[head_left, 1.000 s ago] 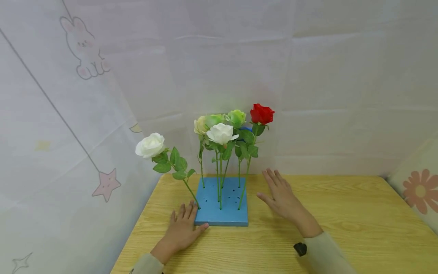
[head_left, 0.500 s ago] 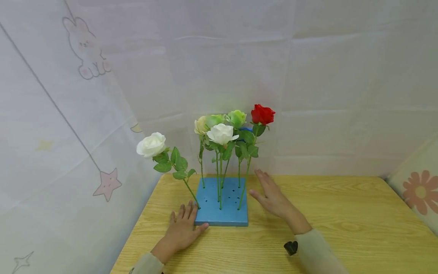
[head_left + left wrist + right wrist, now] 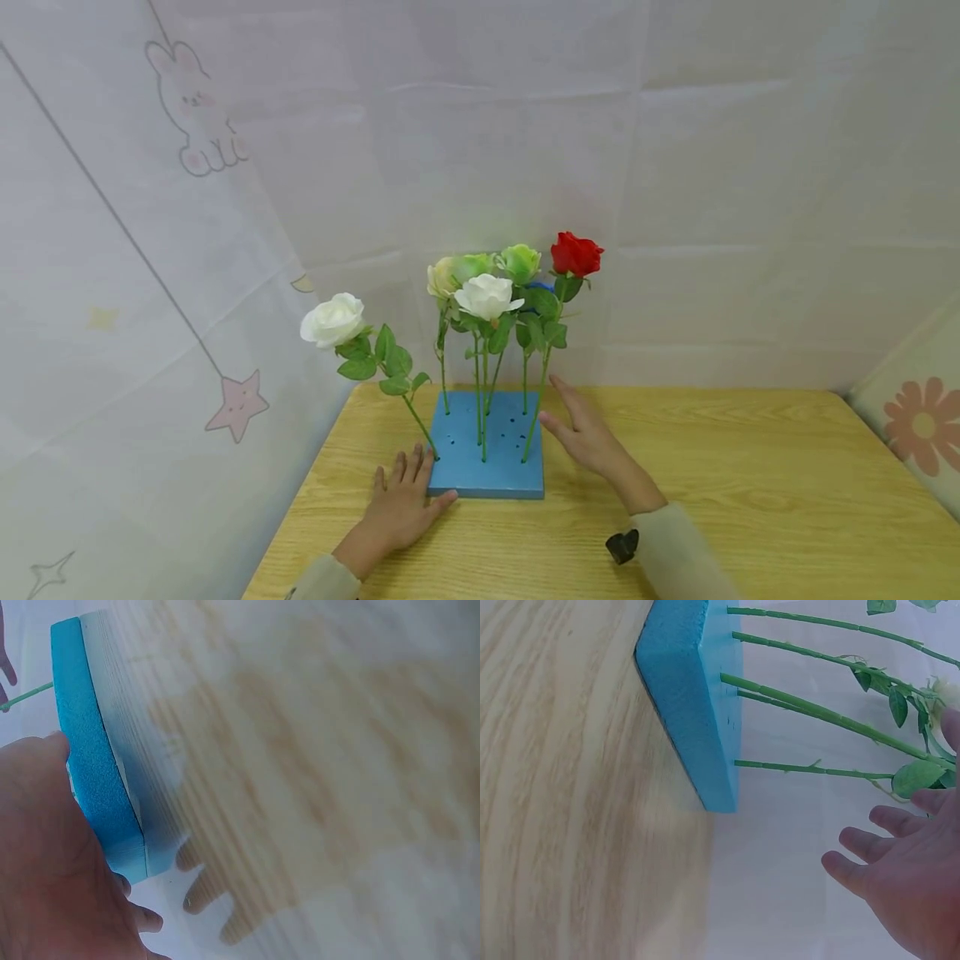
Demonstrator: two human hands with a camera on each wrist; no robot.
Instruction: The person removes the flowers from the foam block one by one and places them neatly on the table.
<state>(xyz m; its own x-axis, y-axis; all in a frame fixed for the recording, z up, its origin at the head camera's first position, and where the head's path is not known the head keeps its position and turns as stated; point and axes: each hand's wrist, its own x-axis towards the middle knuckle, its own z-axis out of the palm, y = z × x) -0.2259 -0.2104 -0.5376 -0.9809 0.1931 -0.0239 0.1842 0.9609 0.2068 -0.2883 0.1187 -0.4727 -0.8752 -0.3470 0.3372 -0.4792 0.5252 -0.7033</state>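
A blue foam board [image 3: 487,479] lies on the table with several artificial roses standing in its holes. My left hand [image 3: 397,510] rests with spread fingers at the board's front left corner, thumb along the front edge. My right hand [image 3: 590,437] is held beside the board's right edge, fingers extended, nothing in it. A white rose [image 3: 333,320] leans out to the left; another white rose [image 3: 487,297] stands in the middle. The red rose [image 3: 576,254] rises at the right. Green roses [image 3: 519,262] and a pale yellow one [image 3: 442,277] are behind, and a blue bloom is mostly hidden.
The wooden table [image 3: 750,483] extends to the right of the board. Close behind it hangs a pale cloth backdrop [image 3: 712,208], and a printed cloth with a bunny and a star [image 3: 238,406] runs along the left side.
My right hand has moved left, closer to the board's right edge. The left hand, the board and the roses have stayed in place; the head view has shifted slightly.
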